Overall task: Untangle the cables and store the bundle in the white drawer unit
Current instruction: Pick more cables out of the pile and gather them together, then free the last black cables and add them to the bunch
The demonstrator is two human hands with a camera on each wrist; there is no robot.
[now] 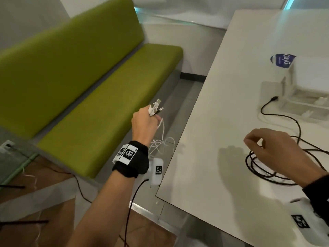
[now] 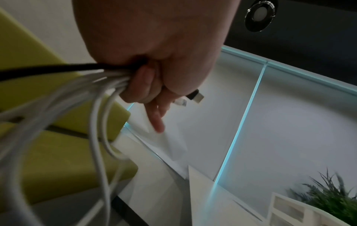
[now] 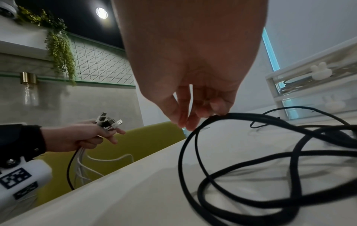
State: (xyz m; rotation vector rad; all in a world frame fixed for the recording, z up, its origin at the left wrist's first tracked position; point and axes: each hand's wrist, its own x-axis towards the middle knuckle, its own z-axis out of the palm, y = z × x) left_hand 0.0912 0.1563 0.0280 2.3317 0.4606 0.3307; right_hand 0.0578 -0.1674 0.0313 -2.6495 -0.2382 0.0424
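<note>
My left hand (image 1: 144,122) is off the table's left edge, above the floor, gripping a cable bundle (image 1: 155,107) of white leads and one black lead. The plug ends stick up out of the fist (image 3: 108,122), and the white leads (image 2: 96,85) hang below in loose loops. My right hand (image 1: 249,141) is over the table, fingers pointing down, pinching a loop of the long black cable (image 3: 193,152). That cable (image 1: 263,173) lies coiled on the table, with its plug end near the white drawer unit (image 1: 302,97). One drawer of the unit stands pulled out.
The white table (image 1: 213,122) fills the right side, its left edge beside my left hand. A green bench (image 1: 89,86) runs along the left wall. A blue-labelled item (image 1: 283,60) sits on top of the drawer unit. The drawers have rabbit-shaped knobs (image 3: 320,73).
</note>
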